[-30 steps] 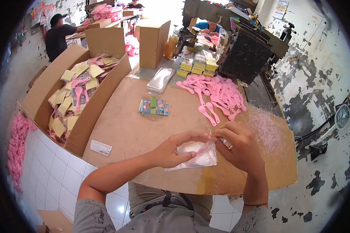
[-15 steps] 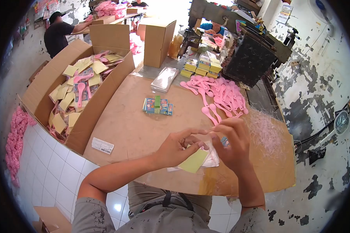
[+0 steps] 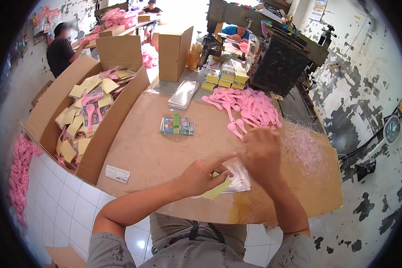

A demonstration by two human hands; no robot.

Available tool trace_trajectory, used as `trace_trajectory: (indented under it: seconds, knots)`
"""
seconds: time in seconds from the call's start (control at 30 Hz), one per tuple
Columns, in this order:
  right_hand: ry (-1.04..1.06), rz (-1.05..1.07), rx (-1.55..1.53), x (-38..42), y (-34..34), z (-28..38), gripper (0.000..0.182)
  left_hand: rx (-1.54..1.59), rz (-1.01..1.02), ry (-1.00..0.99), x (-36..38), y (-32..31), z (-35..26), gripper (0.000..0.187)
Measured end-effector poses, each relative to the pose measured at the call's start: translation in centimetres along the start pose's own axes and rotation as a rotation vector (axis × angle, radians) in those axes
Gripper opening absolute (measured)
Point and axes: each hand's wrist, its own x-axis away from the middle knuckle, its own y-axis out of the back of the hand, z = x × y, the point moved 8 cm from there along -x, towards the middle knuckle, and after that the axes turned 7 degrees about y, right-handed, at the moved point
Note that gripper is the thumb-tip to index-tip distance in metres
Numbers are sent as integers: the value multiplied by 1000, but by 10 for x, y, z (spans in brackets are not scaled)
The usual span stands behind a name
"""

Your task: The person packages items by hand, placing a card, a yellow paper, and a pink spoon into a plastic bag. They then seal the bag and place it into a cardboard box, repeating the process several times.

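Observation:
My left hand (image 3: 203, 175) is closed on a pale yellow card (image 3: 218, 189), its thumb and fingers pinched at the card's upper end and the index finger stretched toward my right hand. Under the card lies a stack of clear plastic bags (image 3: 240, 179) on the cardboard-covered table (image 3: 143, 152). My right hand (image 3: 261, 154) is raised beside the bags, its fingers curled and smeared by motion. Just beyond it, a pile of pink spoons (image 3: 254, 107) overlaps its fingertips in this view. Anything inside the right hand is hidden.
A large carton (image 3: 114, 129) of packed spoons and cards stands left. Banded cards (image 3: 177, 125), clear sleeves (image 3: 183, 94) and yellow card stacks (image 3: 225, 76) lie farther back. Plastic shreds (image 3: 303, 145) are at right, near a black machine (image 3: 279, 64). Several people work behind.
My right hand has curled and moved slightly up and left, away from the card. My left hand has lowered the card a little to the left. The camera view has shifted slightly.

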Motion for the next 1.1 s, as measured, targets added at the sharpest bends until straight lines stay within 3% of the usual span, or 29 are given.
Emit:
trace_trajectory:
  seconds: [0.1,0.17,0.23,0.37,0.43,0.5,0.6,0.7,0.8,0.9,0.93,1.03,1.1]
  knots:
    - [-438,77,-655,25,7,-65,10,191,12,76,-2,1,14,54]
    - [-624,197,-1281,83,3,-105,11,346,3,151,-3,2,22,51]
    - [-539,88,-1555,135,17,-174,10,480,11,230,-4,5,22,48]
    - [-581,444,89,254,-5,-268,46,506,9,258,-5,4,23,44]
    - [-596,374,342,239,13,-257,56,471,-2,257,-6,3,25,42]
    - [-665,126,14,206,34,-230,56,513,-12,296,-8,2,33,37]
    - [-545,109,117,174,41,-200,45,588,-36,329,-8,-2,44,30]
    - [-885,181,-313,144,23,-176,29,593,-34,328,-11,-5,50,27]
    - [-827,124,-778,148,-4,-197,18,577,-20,338,-10,-4,50,28]
    - [-643,-53,-1386,164,-9,-238,21,590,-15,339,-9,-4,53,29]
    - [-772,-268,-1416,177,-14,-257,24,600,-17,334,-9,-5,53,29]
    - [-572,323,406,216,-16,-276,25,548,6,380,-8,-5,51,30]
    - [-556,303,312,209,-9,-263,35,554,15,380,-8,-6,50,31]
